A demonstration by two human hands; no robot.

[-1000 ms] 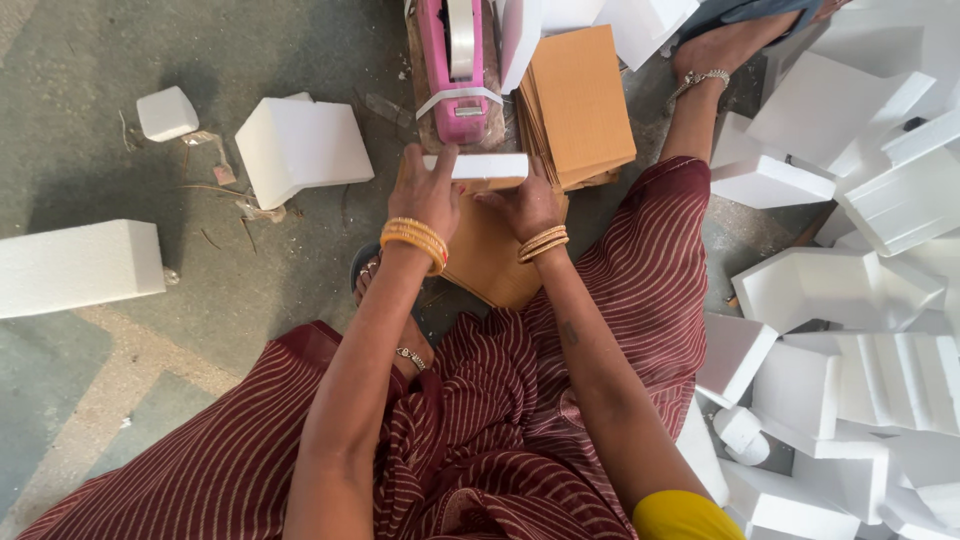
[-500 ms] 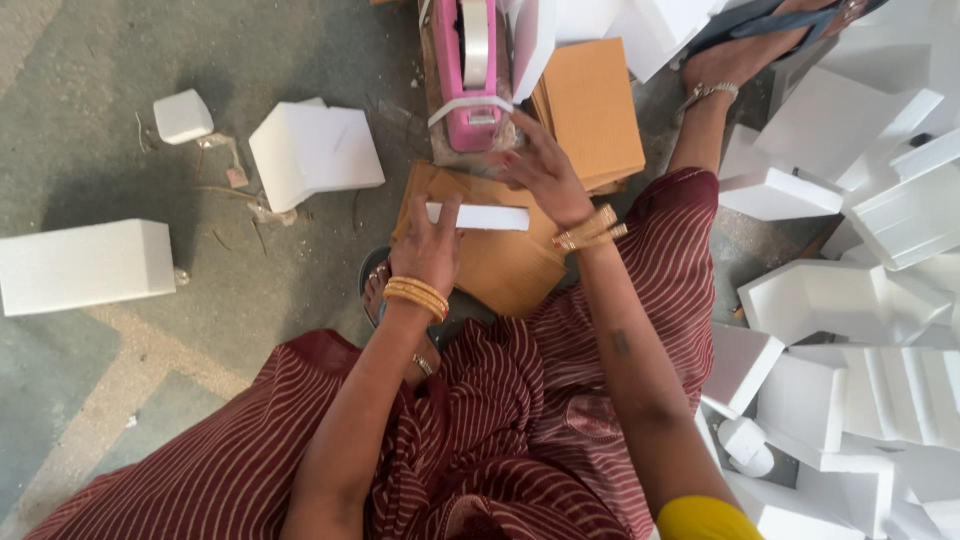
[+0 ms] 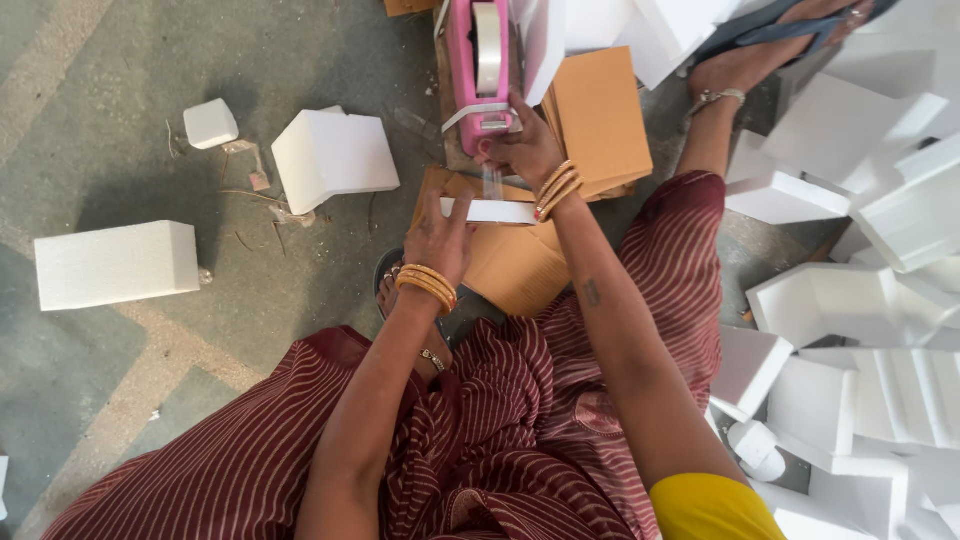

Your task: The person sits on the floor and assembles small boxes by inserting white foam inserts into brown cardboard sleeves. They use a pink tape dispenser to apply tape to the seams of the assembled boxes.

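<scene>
My left hand (image 3: 436, 238) grips a thin white foam strip (image 3: 500, 211) lying across a brown cardboard piece (image 3: 515, 265) in front of me. My right hand (image 3: 522, 150) is up at the pink tape dispenser (image 3: 478, 62), pinching a short length of clear tape (image 3: 492, 180) that hangs down to the strip. Both wrists wear orange bangles. A stack of brown cardboard sheets (image 3: 600, 115) lies just right of the dispenser.
White foam blocks lie on the concrete floor: a long one (image 3: 115, 264) at left, an angled one (image 3: 333, 155) and a small one (image 3: 210, 123) further up. Several more foam pieces (image 3: 850, 320) pile up at right. A bare foot (image 3: 745, 65) rests at top right.
The foam strip and cardboard came down from the dispenser toward me. My right hand left the strip, reached up to the dispenser and pulled out tape.
</scene>
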